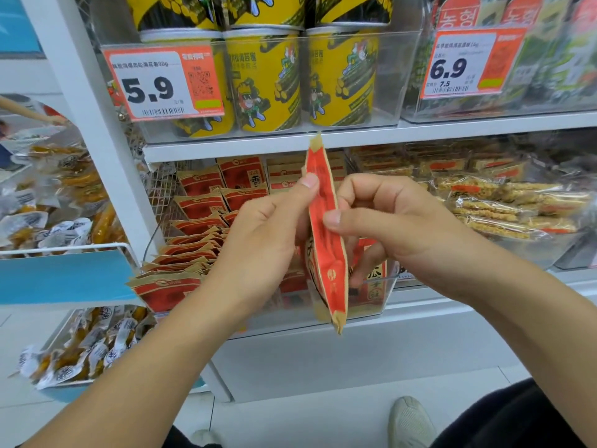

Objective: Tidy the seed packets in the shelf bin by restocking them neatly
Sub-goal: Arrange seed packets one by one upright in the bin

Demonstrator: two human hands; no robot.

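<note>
A red and tan seed packet (326,240) stands edge-on in front of the shelf, held between both hands. My left hand (258,240) pinches its left face with the thumb high up. My right hand (387,221) grips its right face, thumb on the red side and fingers curled behind. Behind and below them the clear shelf bin (384,295) holds several more red packets (197,221), stacked in leaning rows at the left and upright at the back. The bin's middle is hidden by my hands.
Yellow snack tubs (268,85) and price tags (161,82) fill the shelf above. Bagged snack bars (504,208) lie in the bin to the right. Wire baskets of wrapped snacks (58,195) hang at the left. My shoe (410,421) is on the floor below.
</note>
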